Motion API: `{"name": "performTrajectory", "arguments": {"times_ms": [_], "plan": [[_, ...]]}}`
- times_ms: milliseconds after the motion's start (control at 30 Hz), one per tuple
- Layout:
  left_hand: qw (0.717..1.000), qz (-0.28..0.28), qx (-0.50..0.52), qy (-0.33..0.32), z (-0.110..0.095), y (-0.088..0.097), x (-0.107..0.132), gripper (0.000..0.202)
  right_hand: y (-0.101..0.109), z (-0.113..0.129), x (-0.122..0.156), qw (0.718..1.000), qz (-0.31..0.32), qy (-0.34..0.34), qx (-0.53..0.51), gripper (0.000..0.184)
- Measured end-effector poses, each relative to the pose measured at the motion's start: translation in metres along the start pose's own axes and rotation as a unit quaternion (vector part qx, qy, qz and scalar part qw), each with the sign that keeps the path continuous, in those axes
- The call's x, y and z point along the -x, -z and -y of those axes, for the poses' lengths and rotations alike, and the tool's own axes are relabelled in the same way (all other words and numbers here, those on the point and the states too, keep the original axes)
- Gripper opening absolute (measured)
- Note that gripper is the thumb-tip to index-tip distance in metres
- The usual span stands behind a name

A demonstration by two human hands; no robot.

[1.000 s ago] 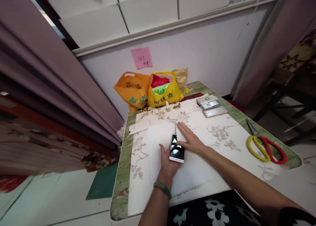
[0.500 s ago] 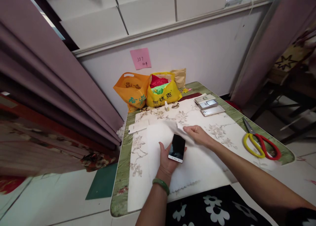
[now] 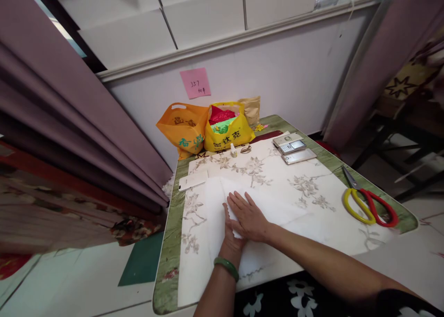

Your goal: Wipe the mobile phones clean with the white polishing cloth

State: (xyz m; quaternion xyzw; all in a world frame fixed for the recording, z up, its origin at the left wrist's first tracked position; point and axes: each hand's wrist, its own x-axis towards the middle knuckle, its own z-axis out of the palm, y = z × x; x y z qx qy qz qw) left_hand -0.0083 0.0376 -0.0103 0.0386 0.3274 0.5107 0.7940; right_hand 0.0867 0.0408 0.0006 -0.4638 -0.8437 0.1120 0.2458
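Note:
My left hand [image 3: 233,236] is palm up under a white paper sheet [image 3: 265,206], its thumb showing at the sheet's left edge. The smartphone in that palm half a second ago is now hidden beneath the sheet and my other hand. My right hand [image 3: 250,217] lies flat over the sheet, fingers stretched out, pressing down above the left palm. A green bangle [image 3: 227,267] circles my left wrist. Under both hands, a flower-printed paper [image 3: 194,271] covers much of the table [image 3: 164,261].
Scissors [image 3: 368,204] with yellow and red handles lie right. Phones [image 3: 298,156] rest at the back right, and a white phone [image 3: 192,180] at the left. An orange bag [image 3: 187,127], a yellow bag [image 3: 229,137], a small bottle [image 3: 233,150] and glasses [image 3: 246,149] stand at the back.
The sheet has come down over the smartphone and hides it. My right hand has let go of the sheet's edge, moved left and flattened on top.

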Motion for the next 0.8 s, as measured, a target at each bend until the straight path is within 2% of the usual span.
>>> {"name": "performTrajectory", "arguments": {"times_ms": [133,200,333,433,533,667,733,800], "plan": [[0.996,0.040,0.051,0.059,0.000,-0.006,-0.002,0.060,-0.004,-0.016,-0.013,0.999,0.016,-0.030,0.025,0.065],[0.995,0.060,0.067,0.052,0.002,-0.011,-0.004,0.060,-0.001,-0.034,-0.025,0.997,0.030,-0.058,0.030,0.065],[0.996,0.065,0.056,0.039,0.004,-0.017,-0.004,0.066,0.008,-0.069,-0.046,0.987,0.063,-0.147,0.035,0.069],[0.995,0.076,0.052,0.045,0.003,-0.017,-0.002,0.072,0.011,-0.074,-0.042,0.977,0.061,-0.196,0.053,0.072],[0.996,0.053,0.042,0.050,0.003,-0.013,0.000,0.067,0.011,-0.052,-0.014,0.987,0.053,-0.136,0.063,0.068],[0.999,-0.045,-0.002,0.026,0.002,-0.011,0.002,0.060,0.013,-0.017,0.023,0.997,0.064,0.005,0.033,0.063],[0.997,-0.064,-0.017,0.026,0.001,-0.015,0.003,0.061,0.017,-0.014,0.020,0.996,0.081,0.018,0.025,0.062],[0.997,-0.058,-0.027,0.038,0.000,-0.021,0.003,0.063,0.024,-0.019,0.006,0.994,0.107,-0.010,0.024,0.060]]}}
